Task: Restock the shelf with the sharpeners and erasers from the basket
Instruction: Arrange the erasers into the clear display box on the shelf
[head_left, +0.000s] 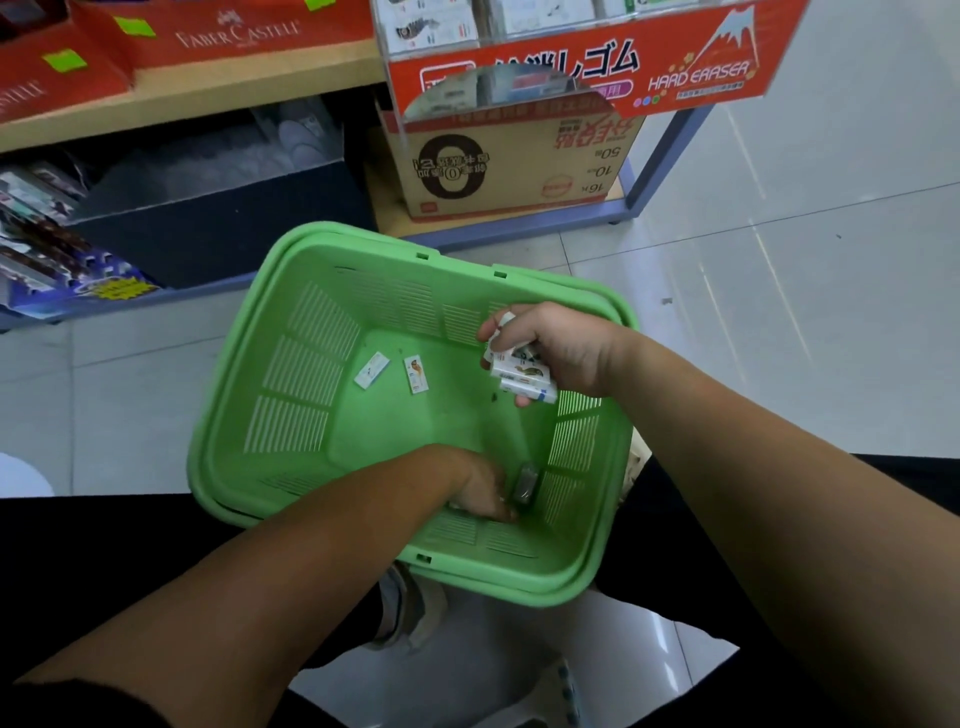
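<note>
Head view: stock is being gathered from the green basket (291, 374). The right hand (561, 348) grips a stack of erasers (519, 371). The left hand (480, 491) reaches into the near corner beside a dark item (524, 483), perhaps a sharpener; its grasp cannot be told. 2 loose erasers (372, 370) lie on the basket floor. These likely need collecting before the eraser display (571, 73) is filled.

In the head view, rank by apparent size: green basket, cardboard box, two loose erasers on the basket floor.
Green basket, largest.
Cardboard box, though it sits farther away.
Left eraser and right eraser: alike, unranked.
</note>
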